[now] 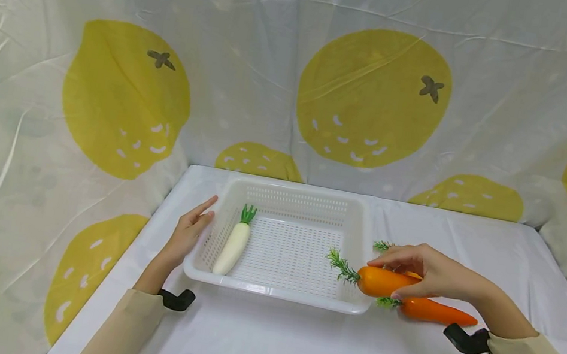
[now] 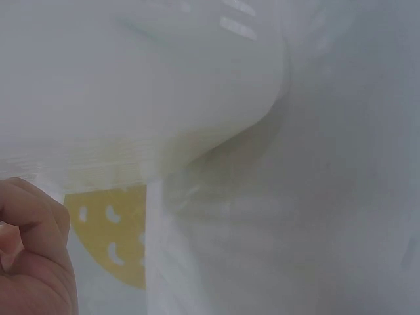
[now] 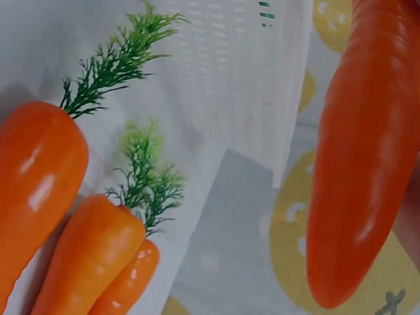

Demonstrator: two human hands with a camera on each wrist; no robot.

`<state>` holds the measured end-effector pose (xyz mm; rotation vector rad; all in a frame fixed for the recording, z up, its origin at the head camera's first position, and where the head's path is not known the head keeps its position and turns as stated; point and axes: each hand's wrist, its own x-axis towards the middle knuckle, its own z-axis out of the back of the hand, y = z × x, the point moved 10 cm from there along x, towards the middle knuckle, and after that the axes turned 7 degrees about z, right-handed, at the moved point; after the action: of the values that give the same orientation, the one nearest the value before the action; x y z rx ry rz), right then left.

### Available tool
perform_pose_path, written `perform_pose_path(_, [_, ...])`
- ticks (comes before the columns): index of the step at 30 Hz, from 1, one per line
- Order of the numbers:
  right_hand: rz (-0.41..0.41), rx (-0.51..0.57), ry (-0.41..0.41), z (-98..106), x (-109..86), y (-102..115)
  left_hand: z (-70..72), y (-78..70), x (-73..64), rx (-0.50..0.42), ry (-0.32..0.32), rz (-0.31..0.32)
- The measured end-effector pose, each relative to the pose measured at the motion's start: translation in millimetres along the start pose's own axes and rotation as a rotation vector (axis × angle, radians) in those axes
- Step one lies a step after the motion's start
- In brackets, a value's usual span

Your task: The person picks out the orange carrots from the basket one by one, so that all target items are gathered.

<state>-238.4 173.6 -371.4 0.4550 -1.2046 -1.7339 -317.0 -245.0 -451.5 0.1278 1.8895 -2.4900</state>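
My right hand (image 1: 438,274) grips an orange carrot (image 1: 376,281) with thumb and fingers. Its green top (image 1: 342,265) points left, over the basket's right rim. In the right wrist view the held carrot (image 3: 361,164) hangs on the right side. Below it on the table lies another carrot (image 1: 435,311), and part of one more shows behind my fingers. By the left side of the white plastic basket (image 1: 273,291) is my left hand (image 1: 187,236), index finger extended, fingertips right at the rim. Inside the basket, along its left wall, a white radish (image 1: 232,248) lies with green leaves upward.
Several carrots (image 3: 92,256) lie close together in the right wrist view, leafy tops toward the basket. A white cloth (image 1: 292,347) covers the table. Behind it hangs a curtain (image 1: 254,76) printed with yellow lemons. Each wrist wears a black strap mount (image 1: 178,300).
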Motion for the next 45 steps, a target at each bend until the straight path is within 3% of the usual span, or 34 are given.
perform_pose_path(4, [-0.024, -0.012, -0.012, 0.4, -15.9, -4.0, 0.6, -0.2, -1.0, 0.006, -0.012, 0.001])
perform_pose_path(10, [0.051, 0.017, -0.004, -2.6, -36.3, -4.6, -0.3, -0.8, -1.0, -0.004, -0.006, -0.003])
perform_pose_path(12, [0.065, -0.016, -0.01, -2.1, -43.8, -5.3, -0.2, -0.6, -0.2, -0.011, -0.006, -0.002])
perform_pose_path(19, [0.002, -0.07, -0.024, -3.2, -68.1, -14.6, 0.4, 0.0, 1.4, -0.008, 0.0, 0.003])
perform_pose_path(26, [-0.012, 0.019, -0.007, -10.6, -82.7, -23.7, 0.8, 1.8, 1.1, -0.001, -0.005, 0.02])
perform_pose_path(33, [-0.011, 0.03, 0.003, -17.7, -96.3, -33.6, -0.5, 1.9, 1.4, -0.008, 0.004, 0.02])
perform_pose_path(39, [-0.053, 0.098, 0.003, -24.7, -105.7, -49.1, 0.4, 2.2, 1.8, -0.007, -0.005, 0.025])
perform_pose_path(45, [-0.05, 0.062, -0.012, -33.3, -110.4, -60.5, 0.7, 0.3, 1.5, -0.004, -0.005, 0.018])
